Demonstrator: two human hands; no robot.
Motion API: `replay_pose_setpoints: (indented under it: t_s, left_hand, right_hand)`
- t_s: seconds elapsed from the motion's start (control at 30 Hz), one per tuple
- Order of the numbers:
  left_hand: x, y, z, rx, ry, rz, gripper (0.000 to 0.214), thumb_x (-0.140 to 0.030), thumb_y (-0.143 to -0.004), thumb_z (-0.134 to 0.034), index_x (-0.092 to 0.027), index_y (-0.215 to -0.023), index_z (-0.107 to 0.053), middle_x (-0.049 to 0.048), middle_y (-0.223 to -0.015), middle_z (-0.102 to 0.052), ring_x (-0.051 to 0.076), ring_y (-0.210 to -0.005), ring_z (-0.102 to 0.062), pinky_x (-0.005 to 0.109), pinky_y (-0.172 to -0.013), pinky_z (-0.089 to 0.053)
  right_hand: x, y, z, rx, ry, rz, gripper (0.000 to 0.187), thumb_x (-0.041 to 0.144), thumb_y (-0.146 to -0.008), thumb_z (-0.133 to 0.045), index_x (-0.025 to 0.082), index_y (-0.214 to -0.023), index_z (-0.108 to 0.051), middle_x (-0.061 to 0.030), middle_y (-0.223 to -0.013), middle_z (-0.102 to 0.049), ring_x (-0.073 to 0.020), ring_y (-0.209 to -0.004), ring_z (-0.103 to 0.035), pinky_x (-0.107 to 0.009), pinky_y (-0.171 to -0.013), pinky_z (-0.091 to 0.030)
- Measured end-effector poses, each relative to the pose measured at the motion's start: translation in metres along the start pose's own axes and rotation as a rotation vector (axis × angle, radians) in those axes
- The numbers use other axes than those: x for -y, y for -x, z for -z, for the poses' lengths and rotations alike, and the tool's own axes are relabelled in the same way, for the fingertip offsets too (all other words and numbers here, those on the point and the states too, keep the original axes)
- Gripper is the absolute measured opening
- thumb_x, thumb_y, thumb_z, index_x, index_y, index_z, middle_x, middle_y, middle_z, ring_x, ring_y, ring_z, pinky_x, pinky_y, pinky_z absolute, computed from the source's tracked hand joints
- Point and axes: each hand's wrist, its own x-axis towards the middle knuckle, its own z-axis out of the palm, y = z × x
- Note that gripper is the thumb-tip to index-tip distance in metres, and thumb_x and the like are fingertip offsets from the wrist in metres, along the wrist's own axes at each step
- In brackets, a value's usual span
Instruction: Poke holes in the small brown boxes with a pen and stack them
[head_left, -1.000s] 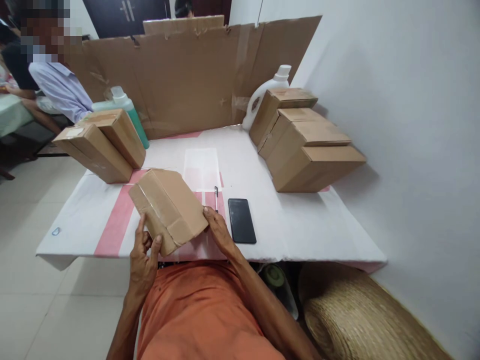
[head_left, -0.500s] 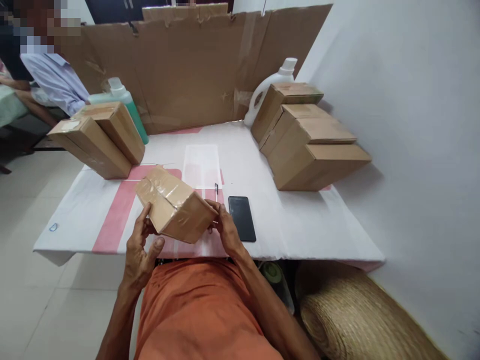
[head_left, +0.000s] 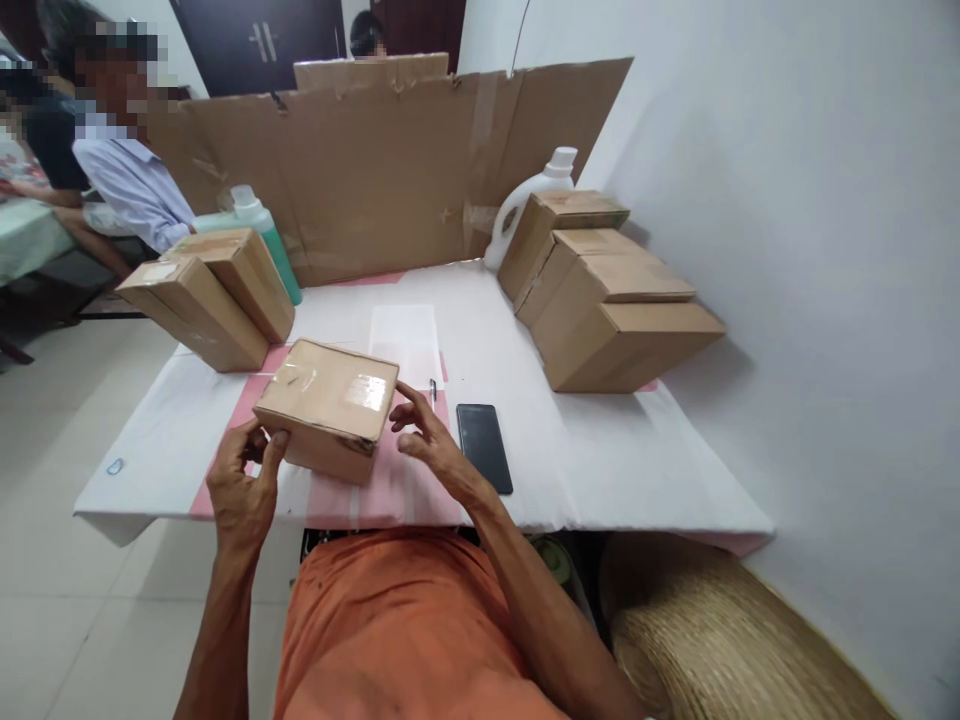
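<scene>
A small taped cardboard box is in front of me near the table's front edge, with clear glossy tape on its top. My left hand grips its left front corner, thumb on the front face and fingers partly hidden at the side. At the box's right side is my right hand, fingers apart, the index fingertip at or very close to the right edge. Just right of that hand lies a black smartphone. A pen rests behind the hand, by a translucent white sheet.
Two cardboard boxes and a green-filled bottle stand at the left. Several boxes and a white jug line the right, near the wall. A cardboard panel closes the back. Another person is beyond, left.
The box has been turned and lowered from a tilted pose, so its taped top now faces up. My left hand moved left with it; the right hand's fingers loosened. The view tipped up slightly.
</scene>
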Motion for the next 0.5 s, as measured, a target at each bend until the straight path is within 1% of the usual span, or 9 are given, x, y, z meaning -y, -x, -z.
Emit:
replay_pose_setpoints:
  t_s: [0.07, 0.1, 0.17, 0.2, 0.27, 0.3, 0.37, 0.43, 0.5]
  left_hand:
    - [0.015, -0.008, -0.004, -0.020, 0.046, 0.051, 0.052, -0.066, -0.084, -0.073, -0.020, -0.110, -0.071, 0.0042, -0.100, -0.066, 0.019, -0.091, -0.064, 0.035, -0.086, -0.055]
    - [0.021, -0.011, -0.005, -0.015, 0.075, 0.077, 0.057, -0.070, -0.083, -0.072, -0.020, -0.112, -0.069, 0.0071, -0.108, -0.068, 0.022, -0.098, -0.066, 0.036, -0.090, -0.055]
    - [0.030, -0.017, -0.008, 0.014, 0.121, 0.121, 0.065, -0.077, -0.083, -0.067, -0.020, -0.116, -0.064, 0.0108, -0.116, -0.070, 0.024, -0.104, -0.069, 0.038, -0.091, -0.057]
    - [0.032, -0.019, -0.008, 0.030, 0.130, 0.132, 0.068, -0.079, -0.084, -0.065, -0.020, -0.118, -0.062, 0.0114, -0.116, -0.072, 0.024, -0.104, -0.070, 0.037, -0.089, -0.057]
    - [0.028, -0.020, -0.005, 0.053, 0.128, 0.143, 0.069, -0.080, -0.085, -0.063, -0.021, -0.119, -0.062, 0.0110, -0.112, -0.074, 0.024, -0.100, -0.070, 0.036, -0.086, -0.058]
    - [0.024, -0.019, -0.003, 0.058, 0.124, 0.145, 0.068, -0.080, -0.085, -0.064, -0.021, -0.118, -0.063, 0.0106, -0.110, -0.074, 0.023, -0.099, -0.071, 0.035, -0.086, -0.058]
    - [0.013, -0.013, 0.001, 0.074, 0.115, 0.150, 0.067, -0.079, -0.083, -0.068, -0.021, -0.117, -0.064, 0.0100, -0.110, -0.075, 0.023, -0.098, -0.071, 0.034, -0.084, -0.058]
    - [0.001, -0.002, 0.003, 0.125, 0.119, 0.179, 0.069, -0.077, -0.082, -0.070, -0.021, -0.121, -0.064, 0.0091, -0.109, -0.075, 0.024, -0.096, -0.072, 0.033, -0.082, -0.059]
    - [-0.005, 0.012, 0.002, 0.225, 0.127, 0.239, 0.072, -0.075, -0.083, -0.071, -0.022, -0.131, -0.062, 0.0068, -0.102, -0.074, 0.023, -0.089, -0.072, 0.032, -0.076, -0.058]
  right_hand:
    - [-0.010, -0.012, -0.007, -0.004, 0.108, -0.046, 0.099, 0.058, -0.071, -0.093, 0.035, -0.155, -0.047, -0.0100, -0.140, -0.050, -0.0281, -0.126, -0.054, -0.043, -0.098, -0.053]
    - [-0.014, -0.018, -0.011, -0.004, 0.121, -0.061, 0.104, 0.056, -0.064, -0.097, 0.035, -0.153, -0.048, -0.0114, -0.148, -0.044, -0.0299, -0.132, -0.052, -0.046, -0.102, -0.053]
    - [-0.018, -0.029, -0.019, 0.022, 0.080, -0.085, 0.112, 0.056, -0.058, -0.100, 0.034, -0.153, -0.045, -0.0137, -0.158, -0.038, -0.0315, -0.137, -0.052, -0.049, -0.107, -0.052]
    - [-0.017, -0.032, -0.022, 0.044, 0.055, -0.097, 0.114, 0.057, -0.057, -0.100, 0.033, -0.153, -0.043, -0.0146, -0.159, -0.039, -0.0314, -0.135, -0.054, -0.049, -0.108, -0.052]
    - [-0.011, -0.035, -0.025, 0.086, 0.054, -0.115, 0.112, 0.062, -0.062, -0.097, 0.030, -0.154, -0.041, -0.0160, -0.155, -0.048, -0.0311, -0.129, -0.059, -0.048, -0.106, -0.053]
    - [-0.007, -0.033, -0.024, 0.101, 0.076, -0.117, 0.107, 0.065, -0.067, -0.093, 0.027, -0.153, -0.042, -0.0160, -0.151, -0.054, -0.0311, -0.127, -0.060, -0.048, -0.105, -0.052]
    - [0.002, -0.024, -0.020, 0.120, 0.118, -0.108, 0.090, 0.074, -0.080, -0.078, 0.023, -0.148, -0.047, -0.0152, -0.143, -0.061, -0.0304, -0.123, -0.061, -0.046, -0.102, -0.051]
    - [0.009, -0.009, -0.013, 0.127, 0.181, -0.108, 0.075, 0.081, -0.092, -0.059, 0.020, -0.135, -0.057, -0.0134, -0.132, -0.067, -0.0284, -0.115, -0.063, -0.043, -0.097, -0.050]
    - [0.010, 0.010, -0.005, 0.111, 0.271, -0.144, 0.071, 0.084, -0.097, -0.045, 0.019, -0.118, -0.062, -0.0108, -0.118, -0.071, -0.0260, -0.103, -0.064, -0.040, -0.089, -0.050]
